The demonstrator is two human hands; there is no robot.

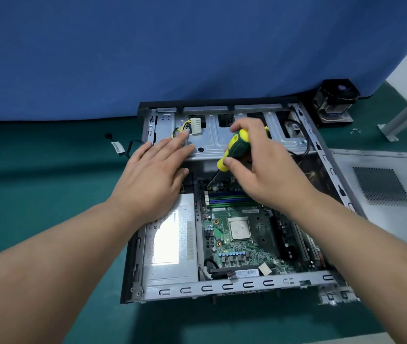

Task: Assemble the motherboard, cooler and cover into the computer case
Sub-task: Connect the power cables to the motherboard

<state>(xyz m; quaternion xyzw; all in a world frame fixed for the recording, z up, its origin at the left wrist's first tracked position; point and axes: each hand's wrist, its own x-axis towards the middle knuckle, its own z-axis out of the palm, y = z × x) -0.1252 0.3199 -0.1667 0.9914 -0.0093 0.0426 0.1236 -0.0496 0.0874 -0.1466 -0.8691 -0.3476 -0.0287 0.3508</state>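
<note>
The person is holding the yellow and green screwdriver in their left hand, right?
Not quite. The head view shows the right hand holding the yellow and green screwdriver; the left hand rests flat on the computer case.

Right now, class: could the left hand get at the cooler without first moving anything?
Probably yes. The left hand lies flat and empty on the case, and the cooler stands uncovered outside it, far right. The right hand with the screwdriver crosses the straight path, though.
</note>
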